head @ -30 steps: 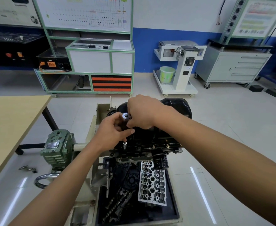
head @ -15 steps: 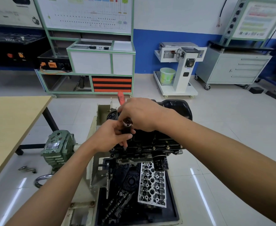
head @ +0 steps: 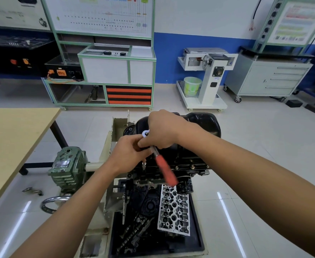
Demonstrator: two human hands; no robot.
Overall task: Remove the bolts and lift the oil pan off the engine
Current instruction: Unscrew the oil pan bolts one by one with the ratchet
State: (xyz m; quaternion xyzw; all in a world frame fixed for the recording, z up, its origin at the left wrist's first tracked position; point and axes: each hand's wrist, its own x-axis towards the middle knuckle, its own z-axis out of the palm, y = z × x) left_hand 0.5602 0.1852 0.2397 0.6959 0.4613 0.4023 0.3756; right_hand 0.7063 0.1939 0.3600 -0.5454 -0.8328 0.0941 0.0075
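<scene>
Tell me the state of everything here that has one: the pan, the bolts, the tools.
Oil pan: seated on the engine, not lifted.
Near-edge bolts: in place.
Ratchet: gripped by right hand, red handle blurred.
Extension: upright, held in left hand, tip at the pan's edge.
Cylinder head: loose, lying in the tray.

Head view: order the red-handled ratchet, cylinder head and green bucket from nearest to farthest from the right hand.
1. Red-handled ratchet, gripped by the right hand.
2. Cylinder head, lower down, nearer the camera.
3. Green bucket, far beyond, to its right.
</scene>
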